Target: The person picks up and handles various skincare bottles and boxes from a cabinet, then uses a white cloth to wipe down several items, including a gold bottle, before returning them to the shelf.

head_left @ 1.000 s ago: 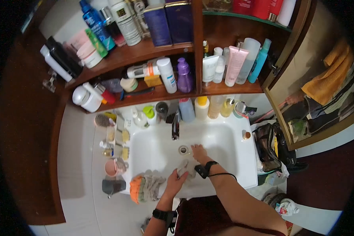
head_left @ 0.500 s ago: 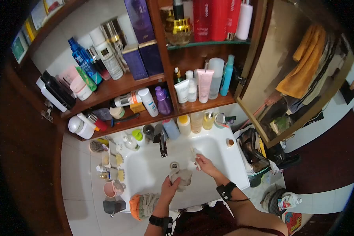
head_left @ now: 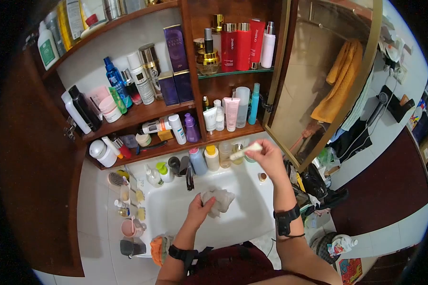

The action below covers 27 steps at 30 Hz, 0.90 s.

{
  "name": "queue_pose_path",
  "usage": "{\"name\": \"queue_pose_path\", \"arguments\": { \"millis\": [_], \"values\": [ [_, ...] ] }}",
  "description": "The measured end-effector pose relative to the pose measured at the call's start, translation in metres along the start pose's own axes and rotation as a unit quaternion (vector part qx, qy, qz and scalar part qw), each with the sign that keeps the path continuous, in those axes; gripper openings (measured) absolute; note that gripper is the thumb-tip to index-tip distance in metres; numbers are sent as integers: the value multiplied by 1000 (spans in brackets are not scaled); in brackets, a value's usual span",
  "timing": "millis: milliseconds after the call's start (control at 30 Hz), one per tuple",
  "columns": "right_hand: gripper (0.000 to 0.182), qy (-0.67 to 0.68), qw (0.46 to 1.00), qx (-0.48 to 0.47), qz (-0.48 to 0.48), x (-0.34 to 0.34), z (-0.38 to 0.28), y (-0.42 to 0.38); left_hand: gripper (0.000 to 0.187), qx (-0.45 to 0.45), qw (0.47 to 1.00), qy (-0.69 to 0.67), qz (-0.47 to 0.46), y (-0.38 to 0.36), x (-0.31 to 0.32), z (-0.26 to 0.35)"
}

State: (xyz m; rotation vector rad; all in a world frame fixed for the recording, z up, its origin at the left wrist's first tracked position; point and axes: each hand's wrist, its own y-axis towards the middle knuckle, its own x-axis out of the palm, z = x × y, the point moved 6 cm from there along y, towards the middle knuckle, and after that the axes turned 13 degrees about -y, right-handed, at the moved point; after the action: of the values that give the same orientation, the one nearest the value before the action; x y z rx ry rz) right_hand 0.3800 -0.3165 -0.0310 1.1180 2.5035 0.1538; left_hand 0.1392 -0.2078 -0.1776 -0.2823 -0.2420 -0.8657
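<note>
A crumpled greyish-white cloth (head_left: 219, 202) is pinched in my left hand (head_left: 198, 211), over the white sink basin (head_left: 245, 206). My right hand (head_left: 270, 159) is raised at the sink's back right, its fingers closed on the end of a slim white tube (head_left: 241, 153). The tube lies nearly level and points left, in front of an amber-tinted bottle (head_left: 224, 160) on the back rim. I cannot read a label on it. The dark tap (head_left: 189, 178) stands just behind the cloth, which hides the drain.
Bottles line the sink's back rim, including a yellow-capped bottle (head_left: 211, 159) and a blue bottle (head_left: 198, 162). Above is a wooden cabinet shelf (head_left: 233, 137) packed with cosmetics. An open glass door (head_left: 314, 85) stands on the right. A pink cup (head_left: 131, 229) is at left.
My right hand has risen from over the basin to the back rim with the white tube. My left hand has moved slightly away from me with the cloth. The view has tilted up.
</note>
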Motion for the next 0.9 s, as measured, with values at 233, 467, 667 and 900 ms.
{"name": "queue_pose_path", "arguments": {
  "millis": [233,467,667,900],
  "values": [
    [22,45,991,-123,-7,-21,-107,46,31,47,999,-23,-14,-10,10,37],
    [22,27,967,-243,65,-38,-248,100,35,67,997,-37,-18,-7,9,50],
    [25,-5,961,-264,87,-43,-294,140,36,81,995,-53,-19,-2,11,68],
    [25,-110,950,-268,119,-44,-299,173,34,79,994,-69,-26,3,22,84]
  ]
}}
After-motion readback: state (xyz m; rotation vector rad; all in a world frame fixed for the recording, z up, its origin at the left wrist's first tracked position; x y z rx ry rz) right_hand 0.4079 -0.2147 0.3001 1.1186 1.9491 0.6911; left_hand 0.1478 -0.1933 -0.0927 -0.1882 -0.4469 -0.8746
